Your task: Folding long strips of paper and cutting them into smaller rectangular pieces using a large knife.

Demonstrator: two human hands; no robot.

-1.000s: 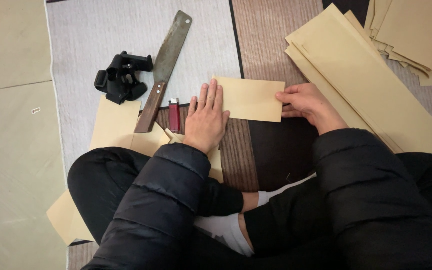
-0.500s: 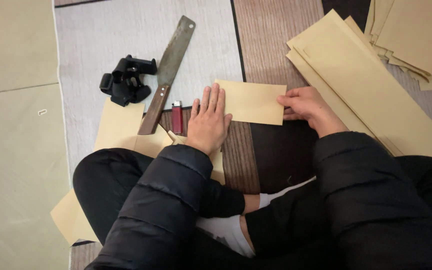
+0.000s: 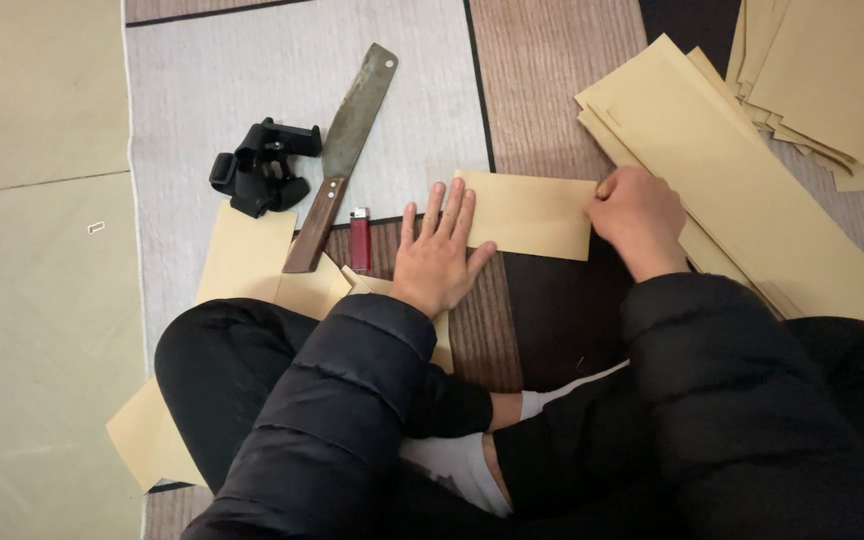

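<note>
A: Position of the folded tan paper piece (image 3: 532, 212)?

B: Flat on the floor mat (image 3: 202, 90), straddling the seam between the brown striped panel and the dark panel, directly ahead of the crossed legs. Pinned at both ends.

A: Hands?

B: Left hand (image 3: 439, 258) laid palm down, fingers (image 3: 452, 205) spread and released, tips overlapping the sheet's left edge, pressing rather than gripping. Right hand (image 3: 637, 215) curled at the right edge, fingers clenched in a pinch on that edge; exact contact under the knuckles hidden.

A: Handling judgement?

B: Light, thin, flexible; likely kraft-type stock. Stiffer where doubled over, floppy where single. Probably creases for good once pressed, and edges likely tear or dog-ear under a rough pull. Surface looks matte, so little slip against the mat. Best held flat under a palm, or pinched at an edge or corner; lifting from the middle would buckle it.

A: Surroundings?

B: Cleaver (image 3: 342, 150) with wooden handle lying just left of the left hand, blade pointing away. Red lighter (image 3: 360, 240) beside the handle, close to the left fingers. Black clamp-like device (image 3: 260, 168) further left. Cut tan pieces (image 3: 247, 255) under and beside the handle. Stack of long tan sheets (image 3: 742, 170) to the right, touching the right hand's far side. Second pile (image 3: 832, 70) at the top right corner.
</note>
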